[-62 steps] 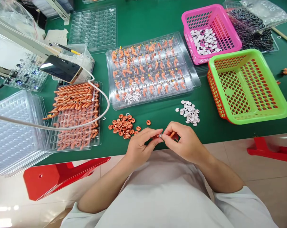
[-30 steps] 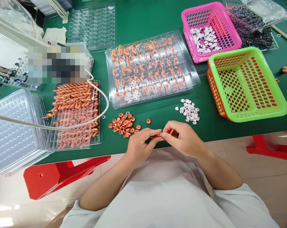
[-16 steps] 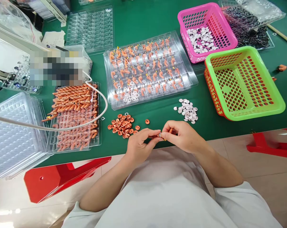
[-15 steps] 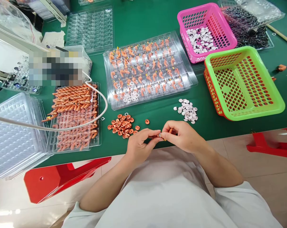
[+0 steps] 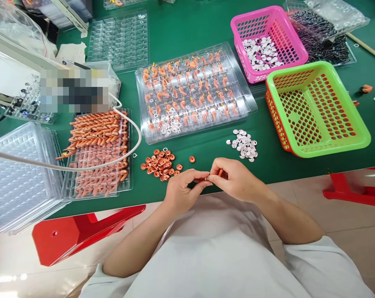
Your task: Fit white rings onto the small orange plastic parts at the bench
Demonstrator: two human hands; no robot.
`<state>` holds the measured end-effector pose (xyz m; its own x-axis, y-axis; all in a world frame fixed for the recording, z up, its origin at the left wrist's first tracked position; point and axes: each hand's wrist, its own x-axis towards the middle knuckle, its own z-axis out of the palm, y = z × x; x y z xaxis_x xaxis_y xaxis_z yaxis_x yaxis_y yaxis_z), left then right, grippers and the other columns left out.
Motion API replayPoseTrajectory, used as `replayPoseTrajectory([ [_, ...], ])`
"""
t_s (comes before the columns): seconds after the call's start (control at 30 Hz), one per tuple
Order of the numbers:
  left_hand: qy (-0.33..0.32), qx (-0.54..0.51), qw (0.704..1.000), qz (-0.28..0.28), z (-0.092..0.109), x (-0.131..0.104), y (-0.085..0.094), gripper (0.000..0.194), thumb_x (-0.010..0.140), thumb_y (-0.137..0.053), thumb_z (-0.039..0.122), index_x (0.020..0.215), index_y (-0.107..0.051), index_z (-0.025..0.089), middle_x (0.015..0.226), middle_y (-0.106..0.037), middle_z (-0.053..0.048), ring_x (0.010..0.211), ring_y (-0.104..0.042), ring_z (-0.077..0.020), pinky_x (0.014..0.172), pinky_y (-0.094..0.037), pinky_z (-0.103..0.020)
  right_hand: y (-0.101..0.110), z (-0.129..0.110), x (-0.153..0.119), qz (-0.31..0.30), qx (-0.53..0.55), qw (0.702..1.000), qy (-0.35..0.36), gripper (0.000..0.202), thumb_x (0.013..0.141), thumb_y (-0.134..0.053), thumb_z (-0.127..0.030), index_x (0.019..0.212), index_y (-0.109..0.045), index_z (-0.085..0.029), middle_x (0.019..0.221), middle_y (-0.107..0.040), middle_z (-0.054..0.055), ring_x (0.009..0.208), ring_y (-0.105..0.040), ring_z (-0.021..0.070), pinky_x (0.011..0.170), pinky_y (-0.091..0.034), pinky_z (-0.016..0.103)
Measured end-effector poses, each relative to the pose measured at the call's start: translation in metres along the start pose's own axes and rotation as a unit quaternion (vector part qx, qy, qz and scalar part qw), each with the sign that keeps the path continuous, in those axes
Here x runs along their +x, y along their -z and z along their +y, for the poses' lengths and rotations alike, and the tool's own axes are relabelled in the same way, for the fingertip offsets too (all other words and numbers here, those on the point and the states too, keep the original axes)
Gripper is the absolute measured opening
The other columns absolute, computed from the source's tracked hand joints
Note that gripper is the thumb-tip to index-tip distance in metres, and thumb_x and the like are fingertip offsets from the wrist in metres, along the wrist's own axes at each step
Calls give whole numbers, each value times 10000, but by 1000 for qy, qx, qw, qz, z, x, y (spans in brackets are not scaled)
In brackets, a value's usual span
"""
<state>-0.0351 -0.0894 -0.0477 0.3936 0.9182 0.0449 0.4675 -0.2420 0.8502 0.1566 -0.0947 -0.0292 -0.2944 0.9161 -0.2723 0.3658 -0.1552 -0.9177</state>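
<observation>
Close to the table's front edge, my left hand (image 5: 185, 187) and my right hand (image 5: 234, 179) meet fingertip to fingertip, both closed in a pinch. A small orange piece (image 5: 221, 172) shows between the curled fingers of my right hand. Something tiny and dark sits where the fingertips touch; the fingers mostly hide it. Just beyond my left hand lies a pile of round orange parts with holes (image 5: 160, 164), with a single orange ring part (image 5: 192, 159) apart from it. White discs (image 5: 245, 145) are heaped past my right hand.
A clear compartment tray (image 5: 249, 105) holds curved orange pieces and white rings. Behind to the right stand a pink basket (image 5: 301, 56) with white discs and a green basket (image 5: 359, 132). A white cable (image 5: 139, 136) loops over orange parts (image 5: 96, 128) at left. Red stools (image 5: 55, 240) stand below.
My right hand's fingers have shifted slightly left over the joined fingertips, and the small part there is more covered. My left hand is nearly still.
</observation>
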Motion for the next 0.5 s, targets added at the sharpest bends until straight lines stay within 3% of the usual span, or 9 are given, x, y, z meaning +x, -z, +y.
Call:
replayPoseTrajectory([
  [0.3,29,-97,995,-5,4,-1,8,101,760,-782,183,859,-763,185,774,-777,-24,664,-707,-150,613,-553,-217,0,-5,-5,2,14,1000,-1,135,892,-609,-277,780,-582,-208,719,-610,-40,623,-527,104,545,-391,223],
  [0.5,46,-166,985,-19,5,-1,8,68,769,-764,168,836,-760,179,728,-759,-30,634,-689,-149,600,-542,-236,-4,-9,-6,2,21,1000,6,123,891,-595,-240,774,-605,-204,751,-609,-23,652,-536,117,567,-413,239],
])
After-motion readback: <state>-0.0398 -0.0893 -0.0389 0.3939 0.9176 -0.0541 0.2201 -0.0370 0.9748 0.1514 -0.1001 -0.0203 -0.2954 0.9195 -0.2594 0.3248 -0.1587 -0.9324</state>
